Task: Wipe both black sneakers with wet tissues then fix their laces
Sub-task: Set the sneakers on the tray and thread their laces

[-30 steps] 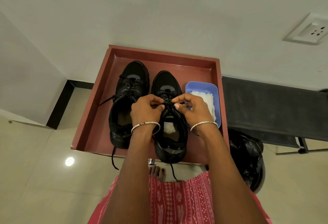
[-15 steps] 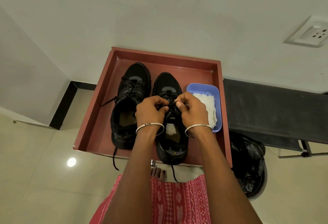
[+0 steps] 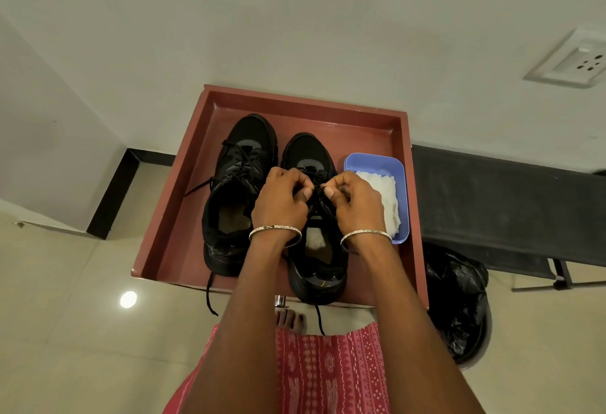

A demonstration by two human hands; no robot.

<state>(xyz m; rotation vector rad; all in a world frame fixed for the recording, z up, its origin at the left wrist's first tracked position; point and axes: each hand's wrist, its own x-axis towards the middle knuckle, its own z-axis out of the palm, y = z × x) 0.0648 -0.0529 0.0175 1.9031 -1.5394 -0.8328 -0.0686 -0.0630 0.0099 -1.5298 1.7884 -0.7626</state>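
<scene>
Working the lace (image 3: pixel 315 191) of the right-hand black sneaker (image 3: pixel 316 249), the person has both hands over its eyelets: the left hand (image 3: pixel 281 202) and the right hand (image 3: pixel 355 203) each have fingers curled in, pinching black lace between thumb and fingertip, the two pinches almost touching above the tongue. This looks like the lace-fixing stage, not the wiping — no tissue is in either hand. Both sneakers stand side by side, toes away from the person, inside a reddish-brown tray (image 3: pixel 170 216), the one being handled with its heel at the near rim. The left-hand sneaker (image 3: pixel 236 197) sits just beside it with loose lace ends, one trailing onto the tray floor on the left and another hanging over the near edge. A lace end from the right-hand sneaker also dangles below the tray. Right of the shoes, a blue plastic tub (image 3: pixel 377 162) holds a folded white stack of wet tissues (image 3: pixel 382 198).

The next move likely calls for a steady pull on both strands to seat the crossing evenly — then the dangling ends need gathering, and the other sneaker's laces seem to need the same.
</scene>
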